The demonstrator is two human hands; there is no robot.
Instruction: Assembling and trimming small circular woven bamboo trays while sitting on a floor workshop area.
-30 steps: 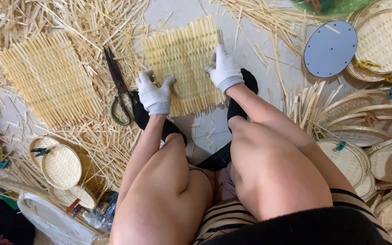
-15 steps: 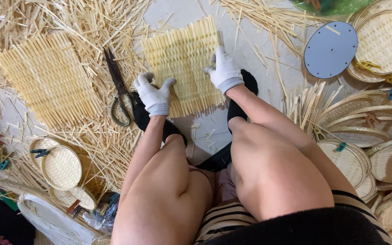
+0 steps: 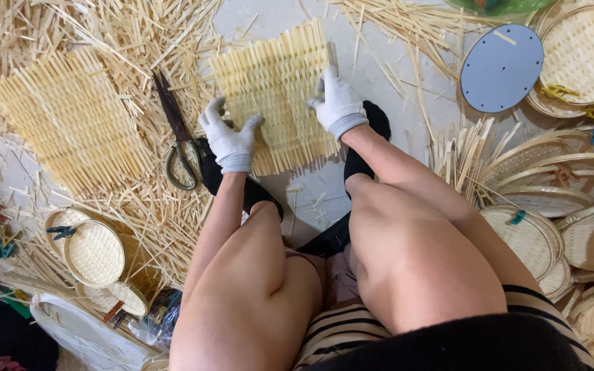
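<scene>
- Grey floor [image 3: 379, 89], littered with loose bamboo strips [image 3: 104, 34], person seated low, knees up, black socks.
- Step in hand, as judged: weaving or tightening a flat bamboo mat [image 3: 276, 89], which lies on the floor just ahead of the feet, between both hands.
- Left hand [image 3: 229, 141], white glove, rests on the mat's lower left part; fingers spread and fairly flat, pressing down, nothing gripped.
- Right hand [image 3: 338, 103], white glove, sits at the mat's right edge; fingers curled, seemingly pinching strip ends, though the exact hold is hard to tell.
- Next move likely calls for holding the mat flat with 1 hand while the other pushes or feeds a strip straight, so the rows do not skew.
- Scissors [image 3: 177, 134] lie just left of the left hand, blades pointing away, not touched.
- 2nd mat [image 3: 70, 120], larger, lies well to the left on the strip pile.
- Blue disc [image 3: 502, 67] sits upper right, beside a stack of round woven trays [image 3: 586, 51].
- More trays [image 3: 531, 233] piled at right, some with coloured clips; nothing else inside that shows.
- Small round trays [image 3: 94, 253] lower left, 1 with a clip on the rim, otherwise bare inside.
</scene>
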